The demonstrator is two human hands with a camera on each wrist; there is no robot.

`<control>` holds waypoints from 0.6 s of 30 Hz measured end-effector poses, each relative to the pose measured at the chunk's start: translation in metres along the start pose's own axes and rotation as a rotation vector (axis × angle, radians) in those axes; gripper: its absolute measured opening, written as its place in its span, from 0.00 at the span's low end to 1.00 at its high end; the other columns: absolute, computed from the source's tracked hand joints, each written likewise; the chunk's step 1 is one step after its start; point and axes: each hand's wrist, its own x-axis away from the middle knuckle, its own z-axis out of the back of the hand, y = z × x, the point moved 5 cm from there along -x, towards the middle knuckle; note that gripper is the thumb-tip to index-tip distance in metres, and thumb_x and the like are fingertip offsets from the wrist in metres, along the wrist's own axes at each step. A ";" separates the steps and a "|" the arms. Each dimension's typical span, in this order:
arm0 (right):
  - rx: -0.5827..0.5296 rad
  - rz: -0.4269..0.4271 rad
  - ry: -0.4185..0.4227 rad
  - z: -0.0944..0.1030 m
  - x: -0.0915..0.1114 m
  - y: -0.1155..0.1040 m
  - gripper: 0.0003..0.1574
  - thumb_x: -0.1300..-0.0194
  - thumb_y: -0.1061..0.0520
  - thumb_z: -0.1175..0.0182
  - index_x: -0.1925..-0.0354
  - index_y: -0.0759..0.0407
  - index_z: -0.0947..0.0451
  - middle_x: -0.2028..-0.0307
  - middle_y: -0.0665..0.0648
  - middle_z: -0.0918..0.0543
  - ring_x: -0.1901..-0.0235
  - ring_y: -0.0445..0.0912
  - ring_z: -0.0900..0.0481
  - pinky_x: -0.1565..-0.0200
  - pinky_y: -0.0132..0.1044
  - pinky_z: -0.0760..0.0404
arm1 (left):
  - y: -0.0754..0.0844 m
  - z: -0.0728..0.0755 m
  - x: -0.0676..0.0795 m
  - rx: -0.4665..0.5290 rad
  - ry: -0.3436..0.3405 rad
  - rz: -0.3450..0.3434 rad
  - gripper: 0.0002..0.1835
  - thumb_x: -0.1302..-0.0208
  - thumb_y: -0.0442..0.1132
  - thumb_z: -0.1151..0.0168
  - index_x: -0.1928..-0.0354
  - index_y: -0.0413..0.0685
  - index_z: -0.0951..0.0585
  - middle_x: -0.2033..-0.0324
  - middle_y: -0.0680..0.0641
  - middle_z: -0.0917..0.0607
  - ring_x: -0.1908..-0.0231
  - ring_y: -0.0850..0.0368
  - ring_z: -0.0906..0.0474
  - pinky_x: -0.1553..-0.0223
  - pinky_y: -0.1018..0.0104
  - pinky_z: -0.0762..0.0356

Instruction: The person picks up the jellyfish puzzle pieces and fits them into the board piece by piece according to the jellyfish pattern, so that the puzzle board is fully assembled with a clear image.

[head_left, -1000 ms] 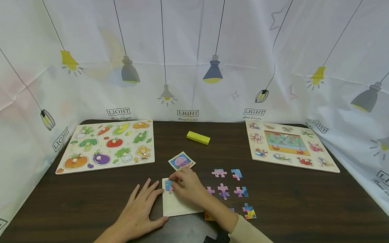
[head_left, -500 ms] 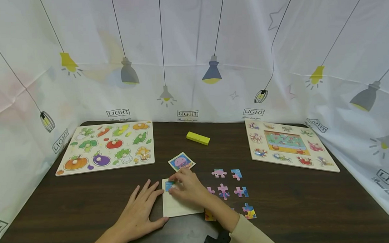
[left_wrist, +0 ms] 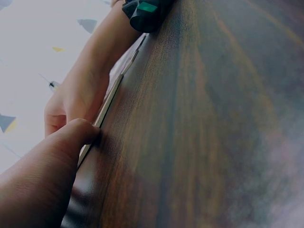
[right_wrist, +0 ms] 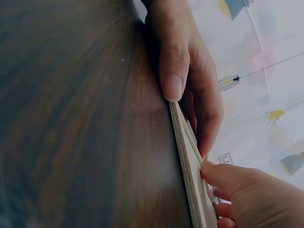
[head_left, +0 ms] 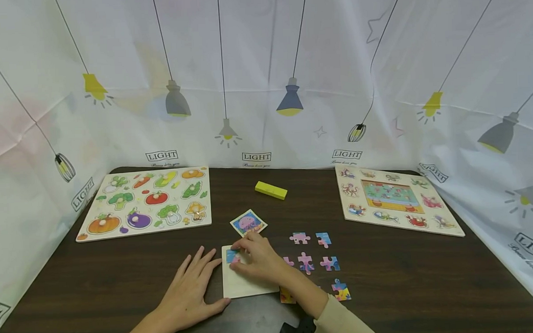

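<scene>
A white curtain printed with hanging lamps (head_left: pixel 249 54) surrounds the dark brown wooden tabletop (head_left: pixel 120 279). At the far left lies a pale wooden board with colourful vegetable pictures (head_left: pixel 140 203), and at the far right a pale wooden board with sea-animal pictures (head_left: pixel 393 201). Between them is a yellow rectangular block (head_left: pixel 271 190), and nearer, a small square picture card with a pink creature on blue (head_left: pixel 248 222), its lower edge overlapped by the right hand in the head view. Loose pink, blue and yellow jigsaw pieces (head_left: pixel 306 263) lie in rows to the right of the square pale wooden puzzle tray (head_left: pixel 244 287); the right forearm partly hides those nearest. The blue-and-pink jigsaw piece (head_left: pixel 232 256) sits in the tray's upper left corner. The left hand (head_left: pixel 191 286) is spread beside the tray's left side, forefinger and thumb touching its edge, the thumb at the near corner. The right hand (head_left: pixel 258 259) reaches across the tray from the right, fingers curled, thumb and forefinger pinching the corner piece. Below its forearm, beside a cream sleeve (head_left: pixel 342 320), a black device (head_left: pixel 296 332) shows at the wrist.
</scene>
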 end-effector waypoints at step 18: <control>0.022 0.038 0.041 -0.001 0.001 0.000 0.18 0.46 0.49 0.33 0.58 0.55 0.20 0.65 0.49 0.26 0.65 0.40 0.33 0.62 0.32 0.33 | 0.000 -0.001 0.000 0.002 -0.025 0.014 0.46 0.50 0.73 0.48 0.37 0.46 0.32 0.35 0.45 0.37 0.33 0.45 0.50 0.38 0.44 0.54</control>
